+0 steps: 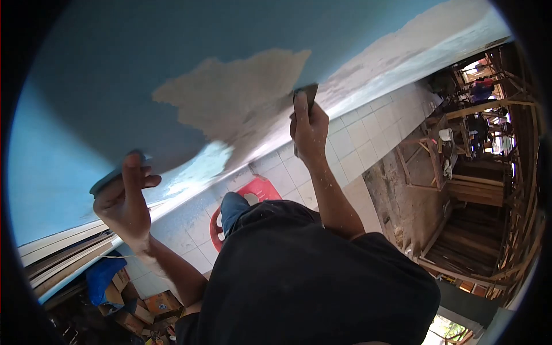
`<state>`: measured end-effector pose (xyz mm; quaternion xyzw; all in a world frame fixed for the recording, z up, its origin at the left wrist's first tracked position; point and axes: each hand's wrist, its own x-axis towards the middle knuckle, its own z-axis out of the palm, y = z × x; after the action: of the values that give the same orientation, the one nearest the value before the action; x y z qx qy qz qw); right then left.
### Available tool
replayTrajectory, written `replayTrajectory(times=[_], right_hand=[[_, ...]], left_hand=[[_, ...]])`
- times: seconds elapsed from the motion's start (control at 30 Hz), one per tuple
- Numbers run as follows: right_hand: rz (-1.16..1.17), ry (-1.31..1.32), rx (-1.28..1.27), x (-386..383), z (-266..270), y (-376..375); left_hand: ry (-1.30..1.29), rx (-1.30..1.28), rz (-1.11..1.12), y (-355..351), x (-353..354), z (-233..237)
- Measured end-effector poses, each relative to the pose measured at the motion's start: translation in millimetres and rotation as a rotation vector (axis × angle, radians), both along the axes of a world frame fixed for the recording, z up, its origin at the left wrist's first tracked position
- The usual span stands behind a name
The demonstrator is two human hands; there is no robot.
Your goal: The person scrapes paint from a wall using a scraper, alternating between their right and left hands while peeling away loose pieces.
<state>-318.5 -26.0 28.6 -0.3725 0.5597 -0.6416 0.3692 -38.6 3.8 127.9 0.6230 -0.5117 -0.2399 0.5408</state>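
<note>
My right hand (310, 129) is closed around a scraper (311, 92), its dark flat blade up against the blue wall (115, 75). The thumb lies along the tool, close to the right end of a pale, ragged-edged patch (230, 86) on the wall. Lower left, my left hand (129, 201) grips a thin, dark, flat plate (108, 183) with a curved edge, the thumb pointing up. Its fingers hide much of the plate. Another pale, blotchy band (397, 54) runs along the wall toward the upper right.
A red plastic chair (263, 188) stands on the white tiled floor (368, 123) beside my legs. Long boards (66, 253) lean by the wall at left, above cardboard boxes (164, 302) and a blue sheet (104, 279). Wooden frames (477, 201) and timber fill the right side.
</note>
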Motion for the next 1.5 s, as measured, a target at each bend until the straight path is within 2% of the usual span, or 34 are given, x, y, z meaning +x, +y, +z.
replayTrajectory(times=[0.17,0.37,0.47,0.63,0.77,1.0,1.1,1.27,1.37,1.5], right_hand=[[-0.017,-0.021,0.042,0.9,-8.9,1.4],[0.027,-0.053,0.111,0.6,15.6,5.1],[-0.001,-0.032,0.056,0.8,-11.5,0.7],[0.005,0.001,0.010,3.3,28.0,-0.9],[-0.003,0.059,0.076,-3.1,-5.4,1.0],[-0.003,-0.045,0.010,0.9,24.0,-1.1],[-0.027,0.015,0.028,2.8,7.2,0.4],[0.004,0.016,0.073,-2.3,14.5,1.7],[-0.034,0.036,0.054,1.9,-6.6,3.2],[-0.029,0.018,0.012,4.3,11.5,-6.6]], left_hand=[[0.020,-0.005,0.001,-0.7,1.0,-1.7],[-0.007,0.038,0.017,0.3,-0.8,-4.3],[0.007,0.011,-0.006,-0.4,0.6,-2.2],[0.005,0.006,0.014,1.1,-1.9,-1.3],[0.016,-0.013,-0.026,0.9,0.9,-1.9],[0.042,-0.026,-0.023,0.2,-1.2,-2.3],[0.018,-0.026,-0.021,0.4,2.4,-0.7],[-0.016,-0.014,0.000,0.0,-0.3,-1.2],[-0.073,-0.005,-0.023,0.9,5.2,-6.0],[-0.076,-0.014,0.005,-0.3,3.2,-4.7]])
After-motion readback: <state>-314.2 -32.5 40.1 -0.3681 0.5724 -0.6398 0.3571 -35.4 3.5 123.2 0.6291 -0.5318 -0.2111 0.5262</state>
